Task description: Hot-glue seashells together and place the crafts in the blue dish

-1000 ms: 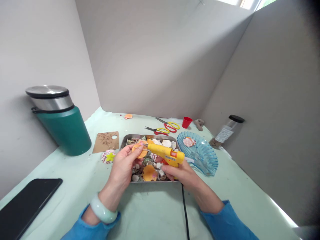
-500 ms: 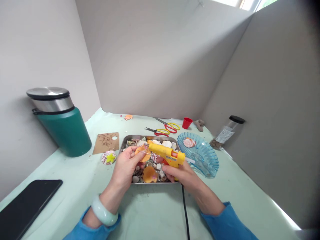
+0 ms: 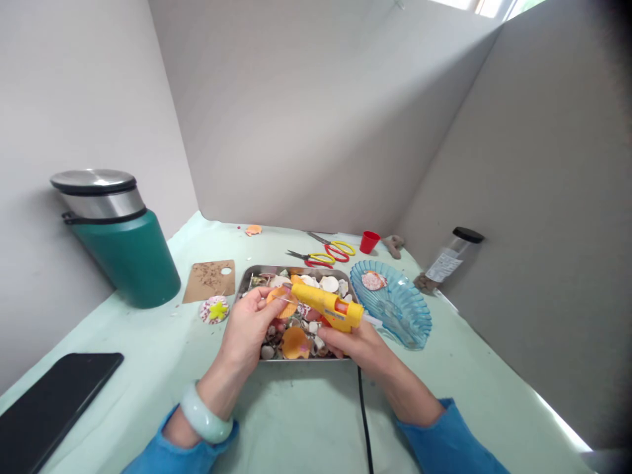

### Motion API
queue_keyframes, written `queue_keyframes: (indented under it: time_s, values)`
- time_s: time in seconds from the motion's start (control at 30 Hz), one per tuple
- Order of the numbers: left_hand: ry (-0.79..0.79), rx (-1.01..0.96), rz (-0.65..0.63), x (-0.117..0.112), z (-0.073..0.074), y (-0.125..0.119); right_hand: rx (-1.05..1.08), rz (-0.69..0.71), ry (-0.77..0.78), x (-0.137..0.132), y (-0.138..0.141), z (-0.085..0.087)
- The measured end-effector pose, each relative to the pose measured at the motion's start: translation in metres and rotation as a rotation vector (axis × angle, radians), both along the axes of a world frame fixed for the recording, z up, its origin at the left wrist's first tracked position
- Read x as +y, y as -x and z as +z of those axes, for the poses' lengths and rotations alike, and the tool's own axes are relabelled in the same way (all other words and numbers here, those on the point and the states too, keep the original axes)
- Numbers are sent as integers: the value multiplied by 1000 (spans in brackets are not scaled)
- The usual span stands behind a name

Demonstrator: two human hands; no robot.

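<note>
Wrapping the fingers of the right hand [image 3: 359, 343] around a bright yellow glue gun [image 3: 318, 301] with a whitish stick [image 3: 373, 320] at its rear; aiming it lengthwise leftward and slightly away, toward the left hand's [image 3: 245, 324] fingers; showing a side label [image 3: 334, 315] too small for reading. Pinching a ribbed orange shell [image 3: 290, 309] between the left fingertips.

A yellow glue gun [image 3: 323, 304] points leftward at an orange shell [image 3: 290, 308].

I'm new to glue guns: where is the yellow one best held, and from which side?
Likely by the handle under its rear, coming from the right, as the right hand does: the yellow glue gun points its metal nozzle left, toward the orange shell.
</note>
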State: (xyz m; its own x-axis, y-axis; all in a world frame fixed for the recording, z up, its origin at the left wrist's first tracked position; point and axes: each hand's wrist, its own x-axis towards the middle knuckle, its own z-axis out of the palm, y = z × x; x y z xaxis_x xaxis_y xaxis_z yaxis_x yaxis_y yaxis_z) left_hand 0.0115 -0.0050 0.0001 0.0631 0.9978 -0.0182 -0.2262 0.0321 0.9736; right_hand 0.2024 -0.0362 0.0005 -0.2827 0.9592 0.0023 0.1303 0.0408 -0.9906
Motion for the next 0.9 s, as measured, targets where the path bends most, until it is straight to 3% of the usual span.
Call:
queue_keyframes:
  time_s: [0.73, 0.9]
  values:
    - [4, -9, 17, 0, 1, -1, -51, -10, -23, -1, 1, 4]
    - [4, -6, 4, 0, 1, 0, 22, -22, 7, 0, 0, -1]
